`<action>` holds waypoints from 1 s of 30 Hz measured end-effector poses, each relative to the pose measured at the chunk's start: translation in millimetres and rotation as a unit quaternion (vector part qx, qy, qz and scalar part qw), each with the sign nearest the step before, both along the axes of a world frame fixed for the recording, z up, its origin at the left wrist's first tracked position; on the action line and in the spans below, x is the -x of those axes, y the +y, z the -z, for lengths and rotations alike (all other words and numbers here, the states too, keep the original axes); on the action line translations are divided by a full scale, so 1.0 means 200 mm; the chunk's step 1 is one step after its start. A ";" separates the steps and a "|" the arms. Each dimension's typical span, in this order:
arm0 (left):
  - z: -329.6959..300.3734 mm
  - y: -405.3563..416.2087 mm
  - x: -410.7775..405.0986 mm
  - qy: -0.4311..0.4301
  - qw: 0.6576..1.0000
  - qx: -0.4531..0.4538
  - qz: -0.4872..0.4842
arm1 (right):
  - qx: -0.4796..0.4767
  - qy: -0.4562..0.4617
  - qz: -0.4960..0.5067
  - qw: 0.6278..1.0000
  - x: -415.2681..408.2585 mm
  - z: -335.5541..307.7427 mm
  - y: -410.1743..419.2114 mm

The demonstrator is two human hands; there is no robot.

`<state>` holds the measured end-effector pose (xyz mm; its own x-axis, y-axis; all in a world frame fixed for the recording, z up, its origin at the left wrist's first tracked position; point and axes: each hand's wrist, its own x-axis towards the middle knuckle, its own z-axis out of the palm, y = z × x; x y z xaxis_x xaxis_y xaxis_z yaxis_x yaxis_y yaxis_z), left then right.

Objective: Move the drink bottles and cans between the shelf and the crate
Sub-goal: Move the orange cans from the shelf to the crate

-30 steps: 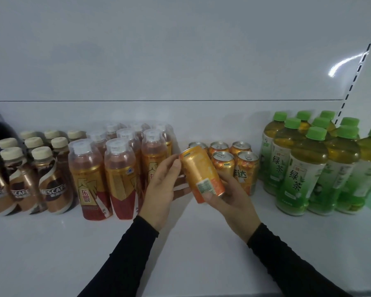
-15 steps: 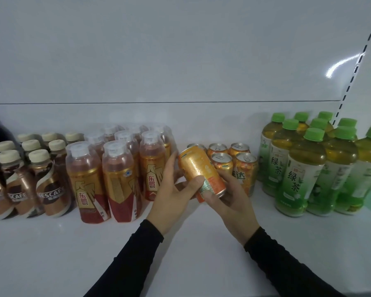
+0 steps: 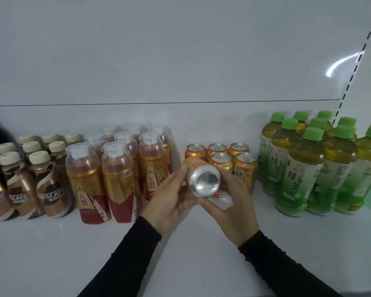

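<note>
Currently both hands, left hand and right hand, curl fingers round tilted orange aluminium can (silver base toward camera); slip could topple standing orange cans just behind.

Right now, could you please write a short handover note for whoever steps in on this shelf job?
Left hand and right hand both hold one orange can above the shelf, tipped so its silver base faces the camera.
Five more orange cans stand upright at the back, just behind the held one.
Green tea bottles stand to the right; red-and-gold bottles and coffee bottles stand to the left.
The crate is not in view, so how much has been moved cannot be told.
Left to do: probably set this can upright with the other cans, then carry on.
</note>
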<state>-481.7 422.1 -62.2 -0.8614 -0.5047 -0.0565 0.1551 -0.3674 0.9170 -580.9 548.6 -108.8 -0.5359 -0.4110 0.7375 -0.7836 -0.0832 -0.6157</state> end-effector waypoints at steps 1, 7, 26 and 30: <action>0.00 0.00 0.00 -0.006 1.000 0.004 0.001 | -0.004 -0.003 -0.001 1.000 0.00 0.00 0.00; 0.02 0.00 0.01 -0.031 0.999 0.016 -0.016 | 0.004 -0.010 -0.007 1.000 -0.01 -0.01 0.00; 0.03 -0.01 0.01 -0.029 0.993 0.076 -0.082 | -0.011 -0.068 -0.056 0.996 -0.01 -0.03 0.01; 0.04 -0.02 0.01 -0.007 0.990 0.096 -0.107 | -0.031 -0.098 -0.068 0.992 -0.01 -0.02 0.00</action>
